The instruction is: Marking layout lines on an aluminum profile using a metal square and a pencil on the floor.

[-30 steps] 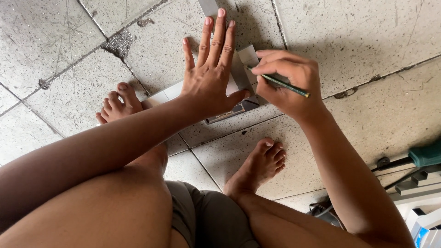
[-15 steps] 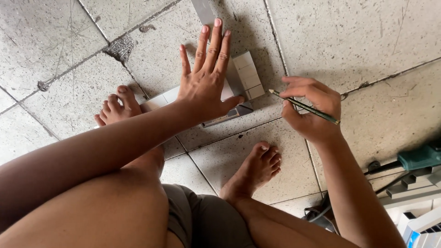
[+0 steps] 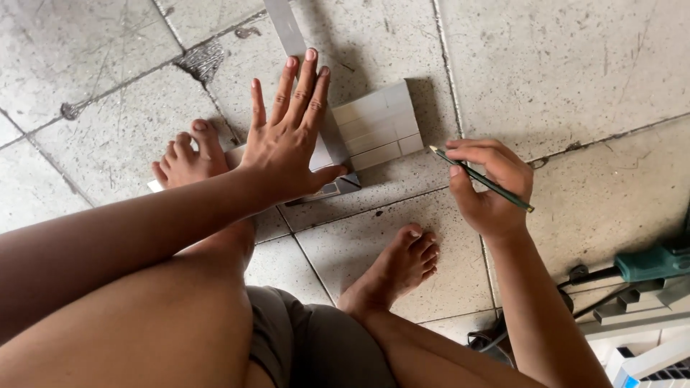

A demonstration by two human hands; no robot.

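Observation:
My left hand (image 3: 287, 136) lies flat with its fingers spread on a metal square ruler (image 3: 286, 27) that rests across pale grey aluminium bars (image 3: 375, 126) on the tiled floor. The ruler's long blade runs up past my fingertips. My right hand (image 3: 489, 188) holds a dark green pencil (image 3: 483, 179) to the right of the bars, its tip pointing up-left and clear of the metal. My two bare feet (image 3: 399, 267) stand on the floor below the bars, the left foot (image 3: 183, 154) beside my left hand.
A teal power tool (image 3: 658, 262) with its cable lies at the right edge, above light aluminium profiles (image 3: 632, 316) in the lower right corner. The floor is worn grey tile with dark grout lines and a cracked patch (image 3: 203, 59) at upper left.
My right hand with the pencil has drawn away from the bars, down and to the right. My left hand has stayed pressed on the ruler.

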